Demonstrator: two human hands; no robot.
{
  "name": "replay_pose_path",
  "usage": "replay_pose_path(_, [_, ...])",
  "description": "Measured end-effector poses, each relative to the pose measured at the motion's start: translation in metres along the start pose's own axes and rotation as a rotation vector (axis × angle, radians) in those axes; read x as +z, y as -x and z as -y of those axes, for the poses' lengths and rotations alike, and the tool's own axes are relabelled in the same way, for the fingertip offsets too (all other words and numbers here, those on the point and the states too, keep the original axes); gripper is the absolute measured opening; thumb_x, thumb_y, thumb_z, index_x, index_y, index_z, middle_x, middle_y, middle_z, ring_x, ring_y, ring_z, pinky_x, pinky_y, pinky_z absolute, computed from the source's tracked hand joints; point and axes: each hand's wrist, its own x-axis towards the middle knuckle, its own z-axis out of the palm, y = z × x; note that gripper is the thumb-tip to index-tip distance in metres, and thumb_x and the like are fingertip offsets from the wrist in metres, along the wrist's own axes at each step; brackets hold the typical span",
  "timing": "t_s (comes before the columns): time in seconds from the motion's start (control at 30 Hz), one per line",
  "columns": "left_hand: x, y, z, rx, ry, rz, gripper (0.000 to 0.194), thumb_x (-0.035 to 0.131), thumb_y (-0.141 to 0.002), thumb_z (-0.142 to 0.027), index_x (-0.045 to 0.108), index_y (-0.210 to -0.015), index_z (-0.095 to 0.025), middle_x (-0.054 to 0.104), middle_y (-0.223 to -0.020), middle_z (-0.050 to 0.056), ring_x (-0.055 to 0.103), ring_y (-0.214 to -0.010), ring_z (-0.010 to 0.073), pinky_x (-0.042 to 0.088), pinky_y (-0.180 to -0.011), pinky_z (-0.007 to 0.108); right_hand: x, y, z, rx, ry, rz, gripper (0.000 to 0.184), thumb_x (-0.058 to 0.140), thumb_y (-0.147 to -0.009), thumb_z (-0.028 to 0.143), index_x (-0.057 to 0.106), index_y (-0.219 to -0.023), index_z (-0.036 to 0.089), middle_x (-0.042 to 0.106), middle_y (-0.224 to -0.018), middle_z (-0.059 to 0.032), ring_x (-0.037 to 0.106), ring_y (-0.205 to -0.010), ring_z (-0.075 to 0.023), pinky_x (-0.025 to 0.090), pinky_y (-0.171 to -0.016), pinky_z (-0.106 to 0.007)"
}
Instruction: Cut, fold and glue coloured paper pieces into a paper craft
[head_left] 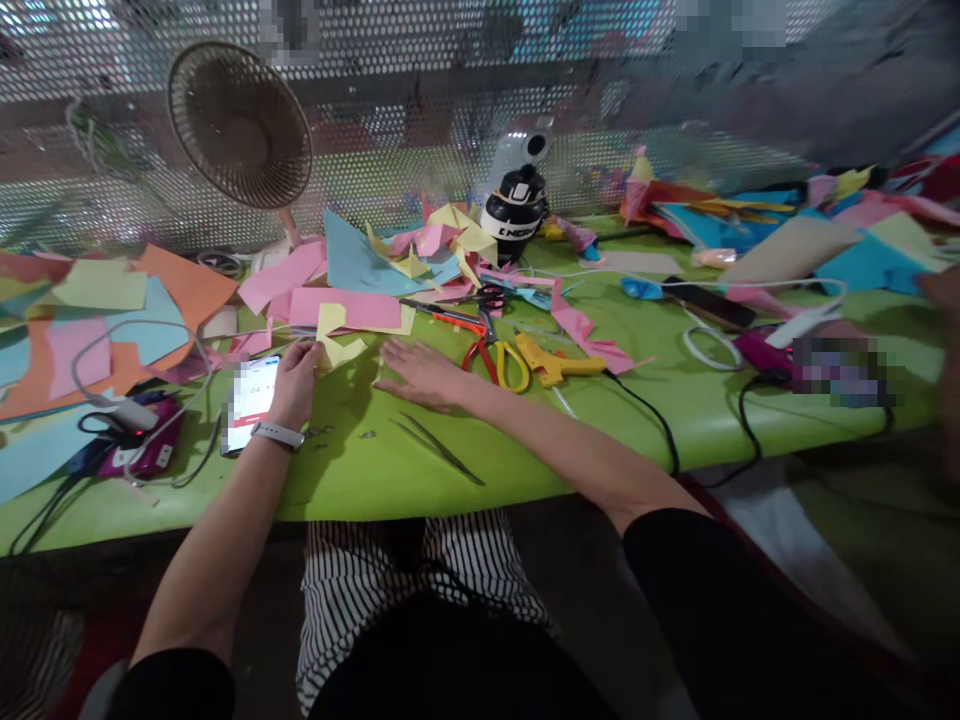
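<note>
My left hand (296,382) is closed at the fingertips on a cut and folded piece of yellow paper (341,352). Its wrist bears a pale band, and a lit phone (247,405) lies partly behind it. Across from the paper, my right hand (420,373) rests low on the green tabletop with its fingers stretched out. A small pale sliver shows by its thumb, too small to name. Tweezers (439,448) lie in front of my right hand. Beyond it are red-handled scissors (480,350), yellow-handled scissors (513,368) and a yellow glue gun (555,360).
Coloured paper sheets (187,285) spread over the left and back. A fan (240,125) and a black-and-white bottle (514,215) stand behind. Power strips (154,440) with cables lie left and right. A dark phone (709,302) is at the right. Small dark bits (367,434) lie near the front.
</note>
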Motion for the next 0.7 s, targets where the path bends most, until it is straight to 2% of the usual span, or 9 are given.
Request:
replay_pose_path(0.13, [-0.002,-0.001,0.004,0.022,-0.024,0.048,0.026,0.074,-0.066,-0.038,0.061,-0.078,-0.019,0.061,-0.073,-0.001,0.053,-0.062,0.0106,0.042,-0.056,0.022,0.003,-0.01,0.022,-0.148,0.079,0.065,0.078,0.026,-0.098,0.066,0.042,-0.151,0.01,0.037,-0.159,-0.0132,0.023,-0.152,-0.03,0.015,-0.125,-0.052])
replay_pose_path(0.23, [-0.004,-0.003,0.007,0.015,-0.016,0.059,0.029,0.075,-0.065,-0.04,0.061,-0.079,-0.019,0.058,-0.07,-0.002,0.051,-0.057,0.0094,0.04,-0.053,0.021,0.002,-0.017,0.032,-0.228,0.084,0.055,0.075,0.03,-0.099,0.063,0.046,-0.148,0.008,0.041,-0.156,-0.0152,0.026,-0.151,-0.031,0.014,-0.125,-0.054])
replay_pose_path(0.33, [-0.004,-0.004,0.007,0.017,-0.017,0.055,0.03,0.075,-0.065,-0.04,0.061,-0.08,-0.019,0.059,-0.071,-0.002,0.051,-0.057,0.0093,0.041,-0.053,0.021,-0.001,-0.014,0.029,-0.202,0.054,0.051,0.073,0.033,-0.099,0.062,0.046,-0.148,0.009,0.039,-0.157,-0.0155,0.028,-0.15,-0.0331,0.015,-0.124,-0.057])
replay_pose_path(0.47, [-0.003,-0.005,0.006,0.051,-0.025,0.052,0.027,0.074,-0.065,-0.038,0.062,-0.079,-0.018,0.06,-0.072,-0.001,0.053,-0.06,0.0097,0.043,-0.055,0.021,-0.004,-0.001,0.017,-0.098,0.011,0.083,0.083,0.031,-0.096,0.069,0.036,-0.153,0.009,0.027,-0.162,-0.0155,0.025,-0.151,-0.0328,0.016,-0.124,-0.057])
replay_pose_path(0.6, [-0.002,-0.004,0.006,0.05,-0.034,0.058,0.026,0.074,-0.066,-0.037,0.063,-0.079,-0.018,0.06,-0.07,-0.001,0.052,-0.058,0.0096,0.043,-0.054,0.021,-0.001,0.0,0.015,-0.187,0.0,0.109,0.085,0.03,-0.094,0.072,0.034,-0.155,0.013,0.029,-0.162,-0.0115,0.019,-0.153,-0.0306,0.012,-0.126,-0.054])
replay_pose_path(0.7, [-0.004,-0.004,0.007,0.096,-0.087,0.062,0.027,0.073,-0.069,-0.04,0.064,-0.08,-0.017,0.061,-0.068,-0.001,0.052,-0.055,0.0103,0.043,-0.052,0.022,0.003,-0.006,0.017,-0.204,0.009,0.091,0.081,0.032,-0.096,0.069,0.036,-0.154,0.013,0.032,-0.161,-0.0121,0.019,-0.153,-0.032,0.012,-0.125,-0.056])
